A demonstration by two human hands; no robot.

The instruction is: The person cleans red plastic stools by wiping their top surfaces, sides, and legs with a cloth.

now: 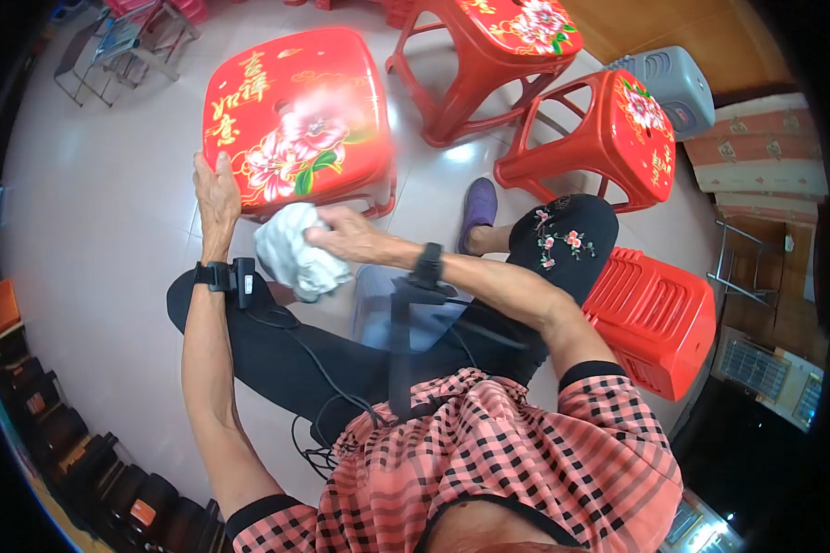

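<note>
A red plastic stool [292, 69] with printed pink flowers and gold characters stands in front of me. My left hand [216, 192] lies against its near left edge, thumb and fingers apart. In my right hand [346, 235] a crumpled whitish cloth [297, 255] is bunched up, just off the stool's near side. The hand's fingers are partly hidden by the cloth. Black straps sit on both wrists, with a small black device on the left one.
Two more red stools [443, 78] [609, 138] stand at the right, beside a grey plastic stool [669, 88]. Close to my right leg lies a red slatted plastic piece [655, 318]. A cable [318, 359] runs across my lap. Dark items line the left edge.
</note>
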